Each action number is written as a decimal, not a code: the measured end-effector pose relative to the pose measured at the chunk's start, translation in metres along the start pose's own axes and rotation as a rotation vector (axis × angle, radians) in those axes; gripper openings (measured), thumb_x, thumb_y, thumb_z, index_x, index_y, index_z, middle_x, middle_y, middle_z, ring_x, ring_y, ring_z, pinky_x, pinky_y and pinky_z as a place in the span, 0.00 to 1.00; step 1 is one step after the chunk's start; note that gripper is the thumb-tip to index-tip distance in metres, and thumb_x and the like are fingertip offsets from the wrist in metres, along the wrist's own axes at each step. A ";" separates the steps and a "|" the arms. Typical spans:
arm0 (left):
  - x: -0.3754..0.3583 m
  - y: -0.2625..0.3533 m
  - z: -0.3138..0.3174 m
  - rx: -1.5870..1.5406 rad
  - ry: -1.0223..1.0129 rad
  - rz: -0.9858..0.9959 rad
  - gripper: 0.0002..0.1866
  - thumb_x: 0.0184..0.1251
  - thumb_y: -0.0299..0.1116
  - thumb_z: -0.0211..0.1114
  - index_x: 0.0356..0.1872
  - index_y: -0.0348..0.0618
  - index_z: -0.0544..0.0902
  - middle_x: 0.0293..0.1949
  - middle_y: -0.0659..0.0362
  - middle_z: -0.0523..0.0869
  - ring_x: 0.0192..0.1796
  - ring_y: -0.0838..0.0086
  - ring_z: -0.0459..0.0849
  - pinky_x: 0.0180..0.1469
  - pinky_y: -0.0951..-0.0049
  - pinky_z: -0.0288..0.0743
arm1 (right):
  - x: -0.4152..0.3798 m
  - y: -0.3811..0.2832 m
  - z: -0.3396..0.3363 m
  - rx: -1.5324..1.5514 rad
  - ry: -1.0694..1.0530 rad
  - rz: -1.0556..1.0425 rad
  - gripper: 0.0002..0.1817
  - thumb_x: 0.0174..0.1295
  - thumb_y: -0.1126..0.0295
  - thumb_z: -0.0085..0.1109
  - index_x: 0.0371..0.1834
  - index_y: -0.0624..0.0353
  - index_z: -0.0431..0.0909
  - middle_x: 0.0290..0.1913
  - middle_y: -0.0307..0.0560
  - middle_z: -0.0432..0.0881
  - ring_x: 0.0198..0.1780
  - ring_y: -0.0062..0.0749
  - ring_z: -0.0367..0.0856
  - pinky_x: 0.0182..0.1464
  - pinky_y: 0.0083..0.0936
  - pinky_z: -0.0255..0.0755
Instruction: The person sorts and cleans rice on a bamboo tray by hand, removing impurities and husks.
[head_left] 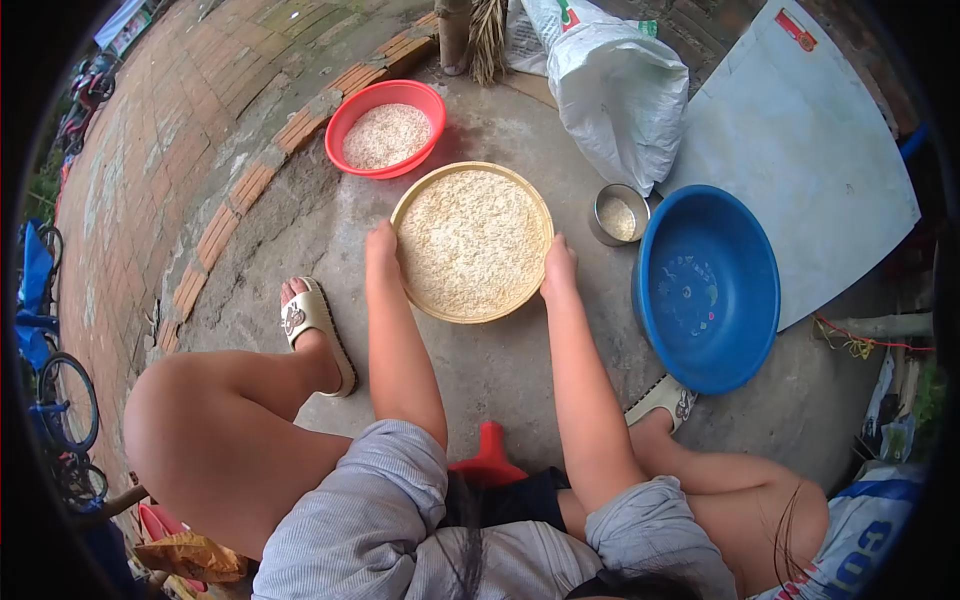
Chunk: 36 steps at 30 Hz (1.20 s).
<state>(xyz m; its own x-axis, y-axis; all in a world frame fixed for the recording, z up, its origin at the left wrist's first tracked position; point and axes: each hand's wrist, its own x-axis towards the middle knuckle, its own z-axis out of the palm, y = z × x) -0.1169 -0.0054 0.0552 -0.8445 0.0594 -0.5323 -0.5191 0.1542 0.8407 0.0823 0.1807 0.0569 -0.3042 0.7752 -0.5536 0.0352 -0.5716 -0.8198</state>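
Observation:
A shallow round basket (421, 291) with a pale yellow rim is held out in front of me, filled with pale, flaky grain (475, 240). My left hand (381, 246) grips its left rim, and my right hand (561, 266) has the right rim. Both hands are closed on the edge, with the fingertips hidden beneath or behind it. Just beyond the basket sits a red basin (435, 140) with more whitish grain (387, 136) inside. To the right stands a metal cup (605, 238) partly filled with similar grain, beside a large blue basin (700, 290) with printed marks on its bottom.
An open white sack (620, 100) stands at the back, near a wooden post (453, 35). A large pale board (800, 160) lies behind the blue basin. A row of bricks (240, 190) edges the concrete floor on the left. Part of a red stool (488, 460) shows between my legs.

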 end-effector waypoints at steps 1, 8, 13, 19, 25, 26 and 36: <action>0.003 0.004 -0.012 -0.040 0.021 0.013 0.22 0.63 0.38 0.47 0.41 0.26 0.80 0.36 0.45 0.84 0.33 0.61 0.84 0.36 0.59 0.75 | -0.009 -0.001 0.012 0.006 -0.018 0.042 0.26 0.69 0.58 0.40 0.53 0.77 0.69 0.50 0.60 0.78 0.50 0.41 0.78 0.52 0.32 0.71; -0.051 0.006 0.070 0.035 0.006 0.103 0.22 0.67 0.39 0.46 0.40 0.24 0.79 0.38 0.45 0.83 0.40 0.64 0.81 0.44 0.64 0.72 | 0.049 -0.052 -0.065 0.096 -0.110 0.089 0.27 0.71 0.56 0.37 0.52 0.75 0.71 0.47 0.61 0.80 0.45 0.45 0.83 0.47 0.39 0.78; -0.044 0.023 0.046 -0.100 -0.146 0.105 0.25 0.70 0.43 0.49 0.45 0.23 0.77 0.39 0.44 0.83 0.38 0.61 0.84 0.42 0.63 0.76 | 0.046 -0.049 -0.040 -0.003 0.031 -0.050 0.29 0.70 0.54 0.42 0.52 0.77 0.70 0.47 0.59 0.79 0.47 0.39 0.80 0.48 0.33 0.73; -0.054 0.044 0.013 -0.091 -0.068 0.095 0.21 0.71 0.40 0.47 0.39 0.28 0.80 0.34 0.48 0.84 0.32 0.65 0.82 0.38 0.64 0.75 | 0.020 -0.048 -0.012 -0.032 -0.100 -0.063 0.27 0.71 0.55 0.40 0.51 0.75 0.71 0.46 0.58 0.80 0.44 0.39 0.82 0.47 0.32 0.75; -0.063 0.025 0.073 -0.086 -0.162 0.213 0.22 0.72 0.41 0.48 0.38 0.29 0.80 0.36 0.52 0.83 0.38 0.71 0.78 0.45 0.67 0.72 | 0.020 -0.077 -0.066 0.119 -0.078 0.017 0.28 0.73 0.55 0.32 0.55 0.72 0.70 0.47 0.59 0.80 0.43 0.45 0.84 0.45 0.37 0.80; -0.068 0.038 0.058 -0.094 -0.123 0.173 0.21 0.72 0.41 0.48 0.38 0.28 0.80 0.35 0.52 0.83 0.35 0.70 0.80 0.41 0.68 0.73 | 0.041 -0.055 -0.055 0.078 0.007 -0.035 0.27 0.73 0.55 0.36 0.55 0.72 0.69 0.47 0.58 0.80 0.45 0.42 0.82 0.47 0.35 0.77; -0.079 0.027 0.073 -0.052 -0.095 0.170 0.21 0.68 0.39 0.47 0.38 0.26 0.79 0.33 0.51 0.82 0.34 0.69 0.79 0.39 0.66 0.72 | 0.037 -0.075 -0.070 -0.022 0.047 -0.033 0.27 0.70 0.53 0.43 0.48 0.73 0.74 0.43 0.55 0.82 0.39 0.40 0.84 0.41 0.35 0.78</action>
<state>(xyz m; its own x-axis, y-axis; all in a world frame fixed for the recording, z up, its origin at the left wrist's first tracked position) -0.0550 0.0659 0.1126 -0.9055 0.1739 -0.3871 -0.3782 0.0834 0.9220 0.1351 0.2706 0.0873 -0.2601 0.8055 -0.5324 0.0468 -0.5402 -0.8402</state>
